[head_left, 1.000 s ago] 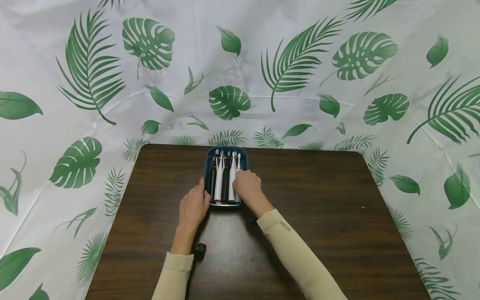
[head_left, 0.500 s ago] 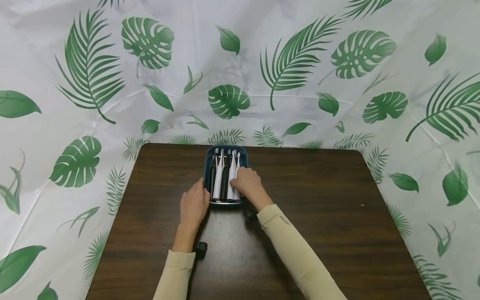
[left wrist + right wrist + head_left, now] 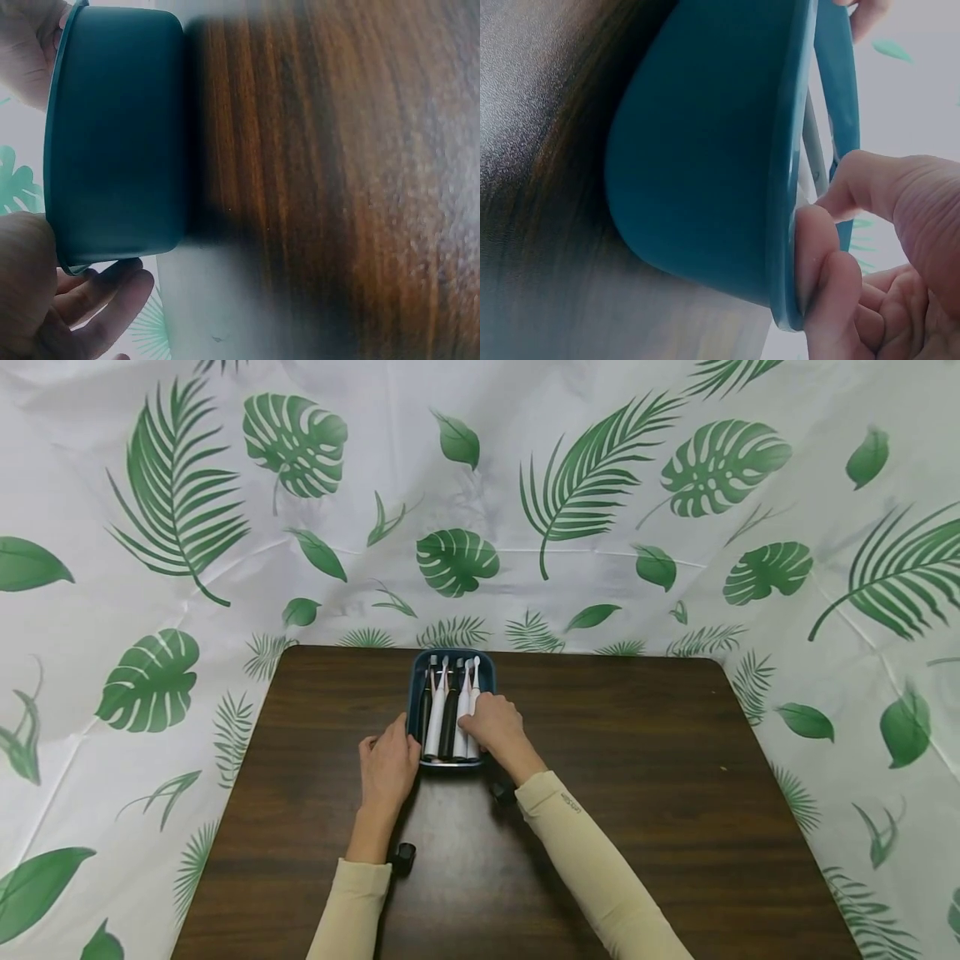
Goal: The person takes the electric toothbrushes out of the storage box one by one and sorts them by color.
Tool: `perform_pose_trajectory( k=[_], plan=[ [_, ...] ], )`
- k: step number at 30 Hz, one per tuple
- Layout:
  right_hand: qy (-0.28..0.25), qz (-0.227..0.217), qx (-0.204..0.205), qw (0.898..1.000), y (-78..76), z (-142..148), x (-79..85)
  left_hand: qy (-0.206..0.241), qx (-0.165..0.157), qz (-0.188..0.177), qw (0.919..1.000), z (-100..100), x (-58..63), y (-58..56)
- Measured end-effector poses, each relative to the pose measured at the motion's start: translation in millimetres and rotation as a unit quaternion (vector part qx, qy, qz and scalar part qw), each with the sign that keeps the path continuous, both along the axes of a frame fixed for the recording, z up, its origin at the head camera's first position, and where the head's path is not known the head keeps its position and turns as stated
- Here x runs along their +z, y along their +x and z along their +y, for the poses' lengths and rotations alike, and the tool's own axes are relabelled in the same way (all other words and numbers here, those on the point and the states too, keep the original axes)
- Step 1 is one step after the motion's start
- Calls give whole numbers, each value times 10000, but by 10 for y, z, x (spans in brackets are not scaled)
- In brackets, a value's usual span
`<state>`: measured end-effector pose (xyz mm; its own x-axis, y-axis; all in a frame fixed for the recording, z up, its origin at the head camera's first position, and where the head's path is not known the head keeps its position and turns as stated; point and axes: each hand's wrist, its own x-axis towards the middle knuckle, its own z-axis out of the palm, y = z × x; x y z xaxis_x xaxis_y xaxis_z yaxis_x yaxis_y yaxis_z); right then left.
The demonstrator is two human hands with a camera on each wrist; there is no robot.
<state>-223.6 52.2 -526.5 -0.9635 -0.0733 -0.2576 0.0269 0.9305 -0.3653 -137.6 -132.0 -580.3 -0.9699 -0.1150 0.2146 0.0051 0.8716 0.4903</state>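
A dark blue rectangular bin stands near the table's back edge, with several black and white electric toothbrushes lying side by side in it. My right hand reaches over the bin's right rim and pinches the rightmost white electric toothbrush between thumb and fingers. Its brush head points to the back; the lower handle is partly hidden by my hand. At the left side my left hand holds the bin, thumb at the rim and fingers along the outer wall.
The brown wood-grain table spreads out around the bin. Behind it hangs a white cloth with green leaf prints. Small black wrist cameras sit under both wrists.
The rightmost white toothbrush has shifted slightly toward the back, with my right hand moving a little left and back. My left hand stays at the bin's side, its fingers spread a little more.
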Motion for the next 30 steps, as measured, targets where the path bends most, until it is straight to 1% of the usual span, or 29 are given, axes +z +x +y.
perform_pose_trajectory(
  k=[3,8,14,17,20,24,26,30],
  plan=[
    [-15,152,-17,9999,12,-4,-5,10,-7,61,10000,-13,-19,6],
    [76,496,-79,9987,15,13,28,102,-56,-200,9997,-12,-27,-12],
    [199,694,-156,9973,1,44,102,216,-54,-342,9992,7,-31,-28],
    [278,870,-218,9956,-8,66,146,294,-47,-303,9991,20,-33,-25],
    [278,1057,-303,9935,-16,85,177,344,-67,-168,9992,30,-31,-24],
    [187,1261,-338,9913,-16,110,207,295,-67,-25,9995,35,-40,-24],
    [82,1344,-340,9903,-14,123,225,287,-51,-28,9996,33,-47,-22],
    [-324,1532,-419,9868,-16,157,272,299,-29,-103,9995,27,-50,-23]
  ],
)
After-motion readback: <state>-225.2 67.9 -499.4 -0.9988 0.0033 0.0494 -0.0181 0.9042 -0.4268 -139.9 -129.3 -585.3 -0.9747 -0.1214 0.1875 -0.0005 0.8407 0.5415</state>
